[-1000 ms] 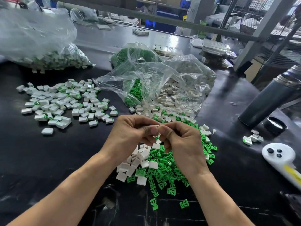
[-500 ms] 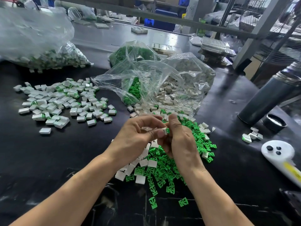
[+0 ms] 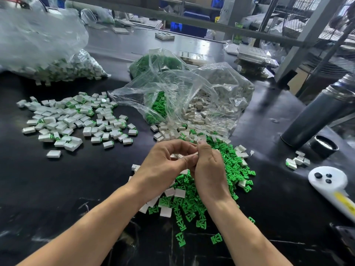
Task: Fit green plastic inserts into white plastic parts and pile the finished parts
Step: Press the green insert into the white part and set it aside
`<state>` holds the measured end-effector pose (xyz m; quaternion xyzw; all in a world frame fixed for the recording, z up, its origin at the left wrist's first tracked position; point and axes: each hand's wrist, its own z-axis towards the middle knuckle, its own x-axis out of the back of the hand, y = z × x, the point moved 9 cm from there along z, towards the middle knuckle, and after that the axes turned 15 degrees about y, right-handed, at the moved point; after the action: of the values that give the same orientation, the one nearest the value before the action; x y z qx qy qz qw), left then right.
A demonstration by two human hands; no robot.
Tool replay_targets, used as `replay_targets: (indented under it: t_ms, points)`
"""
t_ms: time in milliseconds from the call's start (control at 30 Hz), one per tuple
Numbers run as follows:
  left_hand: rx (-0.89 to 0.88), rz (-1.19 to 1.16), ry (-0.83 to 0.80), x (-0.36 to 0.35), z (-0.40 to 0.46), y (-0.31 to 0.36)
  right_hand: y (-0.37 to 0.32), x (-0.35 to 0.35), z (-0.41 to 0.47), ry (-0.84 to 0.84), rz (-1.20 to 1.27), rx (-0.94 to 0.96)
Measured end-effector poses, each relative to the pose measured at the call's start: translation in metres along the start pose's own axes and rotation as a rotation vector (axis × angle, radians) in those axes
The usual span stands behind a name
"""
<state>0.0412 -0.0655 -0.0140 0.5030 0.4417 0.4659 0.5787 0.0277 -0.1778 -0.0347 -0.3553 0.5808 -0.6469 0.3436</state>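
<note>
My left hand (image 3: 165, 166) and my right hand (image 3: 208, 167) meet above a heap of loose green inserts (image 3: 194, 200) and white parts (image 3: 179, 192) on the black table (image 3: 76, 185). Their fingertips pinch one small white part (image 3: 194, 156) between them, mostly hidden by the fingers. Whether an insert is in it cannot be seen. A spread of finished white parts with green ends (image 3: 75, 121) lies to the left.
An open clear bag (image 3: 192, 96) with green inserts and white parts lies behind my hands. Another bag of parts (image 3: 44, 50) is at the far left. A grey flask (image 3: 318, 116), its black cap (image 3: 324, 145), several parts (image 3: 297, 161) and a white controller (image 3: 330, 181) sit at the right.
My hands have risen slightly and shifted right over the heap, still pinching together. The green tip seen between the fingers half a second ago is now hidden.
</note>
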Motion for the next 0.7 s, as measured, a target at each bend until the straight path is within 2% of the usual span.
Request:
replay_targets:
  t_ms: [700]
  points:
    - [-0.032, 0.008, 0.034, 0.005, 0.000, -0.002, -0.011, 0.003, -0.001, 0.100, -0.034, 0.121]
